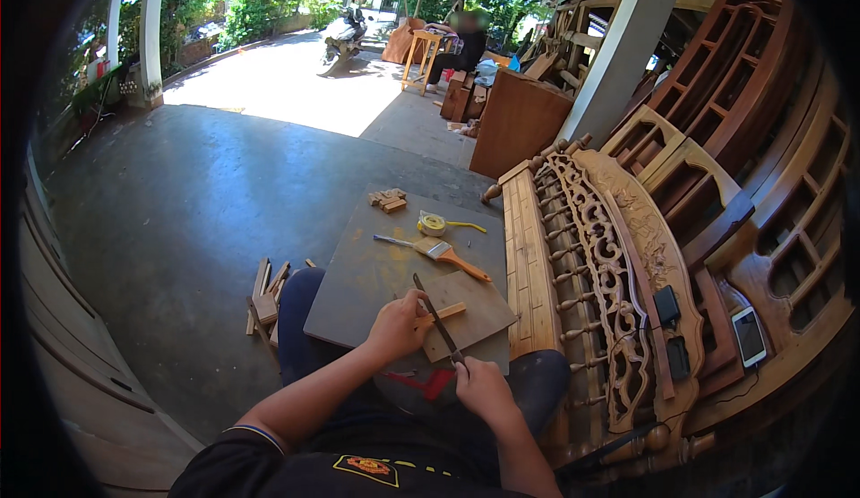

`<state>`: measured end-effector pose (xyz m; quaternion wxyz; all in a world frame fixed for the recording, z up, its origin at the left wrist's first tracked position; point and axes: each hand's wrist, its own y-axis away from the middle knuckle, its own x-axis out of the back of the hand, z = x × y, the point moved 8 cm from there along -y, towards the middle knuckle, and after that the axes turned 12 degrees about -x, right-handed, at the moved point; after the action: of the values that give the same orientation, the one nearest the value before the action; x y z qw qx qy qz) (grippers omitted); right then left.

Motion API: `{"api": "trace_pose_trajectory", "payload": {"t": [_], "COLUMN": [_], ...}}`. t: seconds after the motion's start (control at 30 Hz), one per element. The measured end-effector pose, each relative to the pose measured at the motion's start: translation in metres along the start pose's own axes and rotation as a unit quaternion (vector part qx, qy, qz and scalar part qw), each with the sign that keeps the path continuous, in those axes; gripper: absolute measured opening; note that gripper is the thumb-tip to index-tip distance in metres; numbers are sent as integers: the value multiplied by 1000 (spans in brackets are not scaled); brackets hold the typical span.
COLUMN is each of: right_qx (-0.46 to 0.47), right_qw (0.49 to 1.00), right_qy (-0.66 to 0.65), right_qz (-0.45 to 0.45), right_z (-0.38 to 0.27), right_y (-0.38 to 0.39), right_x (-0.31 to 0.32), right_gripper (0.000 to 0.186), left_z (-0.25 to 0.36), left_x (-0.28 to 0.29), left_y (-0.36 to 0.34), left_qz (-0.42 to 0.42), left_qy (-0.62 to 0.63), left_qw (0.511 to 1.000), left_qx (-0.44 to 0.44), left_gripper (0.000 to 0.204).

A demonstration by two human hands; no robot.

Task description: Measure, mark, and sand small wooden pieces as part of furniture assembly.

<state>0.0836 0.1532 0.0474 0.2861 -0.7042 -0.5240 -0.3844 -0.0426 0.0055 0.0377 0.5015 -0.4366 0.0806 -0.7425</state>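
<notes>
My left hand (399,323) grips the left end of a short wooden strip (452,311) over a light wooden board (488,314), its fingertips close to a long dark file (430,305). The file lies across the strip, its handle in my right hand (479,382). The board rests on a grey work panel (345,292), which also carries a paintbrush (466,261) with an orange handle, a thinner brush (394,239), a yellow tape measure (432,224) and small carved wooden pieces (385,200).
Wood offcuts (264,305) lie at left. Carved furniture panels (663,265) stand at right, holding a phone (749,335) and black devices (666,305). Farther back are a pillar (614,50), a wooden cabinet (515,122), a scooter (342,41) and a seated person (466,50).
</notes>
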Motion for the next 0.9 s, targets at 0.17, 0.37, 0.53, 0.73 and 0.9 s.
{"api": "trace_pose_trajectory", "payload": {"t": [0.17, 0.37, 0.53, 0.73, 0.9], "right_qx": [-51, -66, -20, -25, -53], "right_qw": [998, 996, 999, 999, 997], "right_qy": [14, 18, 9, 9, -12], "right_qz": [-46, -61, -41, -30, -47], "right_z": [7, 22, 1, -2, 9], "right_y": [38, 38, 8, 5, 33], "right_x": [27, 23, 13, 3, 11], "right_gripper": [27, 30, 33, 33, 31], "left_z": [-1, -5, -2, 0, -1], "left_x": [4, -1, -1, 2, 2], "left_y": [1, -2, -3, -3, -2], "left_qz": [-5, -8, -20, -2, 10], "left_qy": [-9, 11, 0, -19, -24], "left_qw": [1000, 1000, 1000, 1000, 1000], "left_qx": [19, 15, 16, 6, 12], "left_gripper": [43, 40, 40, 40, 40]}}
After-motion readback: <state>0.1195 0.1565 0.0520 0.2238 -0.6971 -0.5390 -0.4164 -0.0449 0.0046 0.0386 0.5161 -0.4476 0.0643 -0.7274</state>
